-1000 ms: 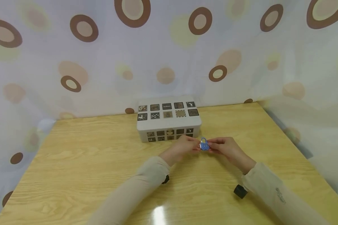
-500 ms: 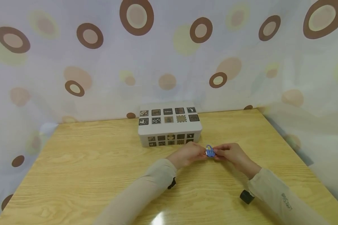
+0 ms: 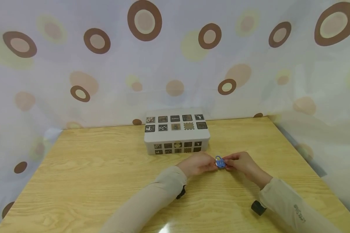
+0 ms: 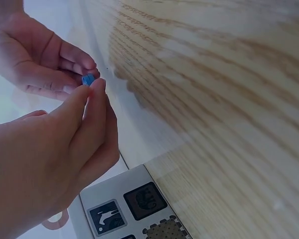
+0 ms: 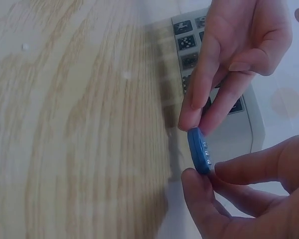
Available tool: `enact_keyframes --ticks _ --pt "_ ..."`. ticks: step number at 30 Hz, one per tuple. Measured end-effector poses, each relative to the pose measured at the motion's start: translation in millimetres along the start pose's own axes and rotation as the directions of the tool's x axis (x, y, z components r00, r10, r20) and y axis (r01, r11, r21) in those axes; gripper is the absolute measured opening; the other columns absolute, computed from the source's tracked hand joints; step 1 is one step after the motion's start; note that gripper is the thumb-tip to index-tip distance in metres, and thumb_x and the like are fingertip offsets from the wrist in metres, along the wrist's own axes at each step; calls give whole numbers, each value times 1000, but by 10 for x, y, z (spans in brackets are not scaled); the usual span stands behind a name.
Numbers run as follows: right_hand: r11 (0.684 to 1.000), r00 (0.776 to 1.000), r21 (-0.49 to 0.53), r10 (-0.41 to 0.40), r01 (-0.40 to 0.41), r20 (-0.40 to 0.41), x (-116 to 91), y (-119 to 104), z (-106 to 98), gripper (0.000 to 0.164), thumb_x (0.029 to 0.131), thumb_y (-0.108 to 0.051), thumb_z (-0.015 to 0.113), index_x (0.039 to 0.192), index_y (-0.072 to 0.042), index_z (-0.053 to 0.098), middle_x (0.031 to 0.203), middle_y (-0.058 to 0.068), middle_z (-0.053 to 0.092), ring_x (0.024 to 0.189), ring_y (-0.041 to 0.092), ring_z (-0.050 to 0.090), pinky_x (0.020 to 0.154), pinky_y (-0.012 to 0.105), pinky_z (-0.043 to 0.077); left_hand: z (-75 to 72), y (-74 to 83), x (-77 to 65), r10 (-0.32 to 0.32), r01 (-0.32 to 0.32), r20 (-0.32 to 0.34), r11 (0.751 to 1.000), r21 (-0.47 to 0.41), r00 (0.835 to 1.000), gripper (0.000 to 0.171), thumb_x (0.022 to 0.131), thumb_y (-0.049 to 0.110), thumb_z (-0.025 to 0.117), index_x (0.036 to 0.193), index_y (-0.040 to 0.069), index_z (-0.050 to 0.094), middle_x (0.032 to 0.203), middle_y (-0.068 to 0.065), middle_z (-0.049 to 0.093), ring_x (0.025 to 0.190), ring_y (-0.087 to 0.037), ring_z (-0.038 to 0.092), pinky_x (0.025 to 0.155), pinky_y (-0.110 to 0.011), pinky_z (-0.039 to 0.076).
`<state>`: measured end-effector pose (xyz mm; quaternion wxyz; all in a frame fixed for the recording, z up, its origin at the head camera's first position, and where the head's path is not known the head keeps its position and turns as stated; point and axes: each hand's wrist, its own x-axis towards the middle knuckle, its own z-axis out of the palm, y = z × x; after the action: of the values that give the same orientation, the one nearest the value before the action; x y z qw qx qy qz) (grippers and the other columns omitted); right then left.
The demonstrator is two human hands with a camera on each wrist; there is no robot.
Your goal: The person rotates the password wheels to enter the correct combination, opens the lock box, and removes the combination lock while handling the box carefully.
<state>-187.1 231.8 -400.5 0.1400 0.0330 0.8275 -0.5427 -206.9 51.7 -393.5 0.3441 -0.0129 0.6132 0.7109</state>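
A small blue combination padlock [image 3: 220, 162] is held between both hands, right of the box's front corner, its shackle loop pointing up and away. In the right wrist view the padlock [image 5: 199, 151] shows edge-on with its row of number dials. My right hand [image 3: 245, 165] pinches one end between thumb and fingers. From the other side, my left hand [image 3: 198, 163] pinches the opposite end with its fingertips. Only a bit of blue padlock [image 4: 88, 79] shows past the fingers in the left wrist view.
A white box [image 3: 176, 134] printed with small dark picture squares stands behind the hands, near the back edge of the wooden table [image 3: 99, 174]. A curtain [image 3: 175, 58] with brown ring patterns hangs around the back and sides.
Both hands and the padlock have shifted slightly right and nearer to me, away from the box front. The head view has tilted up a little. Both hands keep hold of the padlock.
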Motion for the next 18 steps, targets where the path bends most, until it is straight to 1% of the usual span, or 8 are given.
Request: enact_keyframes --ticks 3,8,13,16,18 --pt "999 1000 -51 -11 11 -10 4 -8 1 26 95 5 53 112 23 57 105 29 65 78 13 67 70 28 59 4 -6 9 0 0 16 1000 -20 1000 27 84 -19 44 108 -25 56 106 -21 60 79 -17 52 102 -39 45" --pt "994 1000 -106 -20 18 -18 -4 2 2 25 94 5 54 110 22 58 108 31 64 83 17 67 71 28 59 19 -19 40 10 -8 54 999 -45 998 34 80 -20 40 111 -28 52 105 -22 59 82 -18 51 105 -40 43" --pt "989 999 -139 -43 41 -12 2 16 13 25 93 5 53 110 22 59 108 32 63 86 19 67 72 29 59 36 -17 97 -16 16 11 1000 8 1000 33 79 -20 42 109 -24 56 111 -21 58 87 -19 53 99 -36 47" --pt "984 998 -170 -55 52 -14 7 6 28 25 93 5 53 109 22 59 106 31 64 85 19 66 72 29 59 41 -17 130 -32 33 -15 999 36 999 32 79 -20 43 107 -21 58 110 -18 58 90 -19 54 96 -34 49" --pt "980 998 -191 -64 60 -13 11 -5 37 25 92 4 52 108 22 60 104 30 65 85 20 66 72 30 59 42 -15 144 -41 41 -17 999 28 999 33 78 -21 43 108 -21 56 109 -18 57 91 -20 54 97 -35 49"
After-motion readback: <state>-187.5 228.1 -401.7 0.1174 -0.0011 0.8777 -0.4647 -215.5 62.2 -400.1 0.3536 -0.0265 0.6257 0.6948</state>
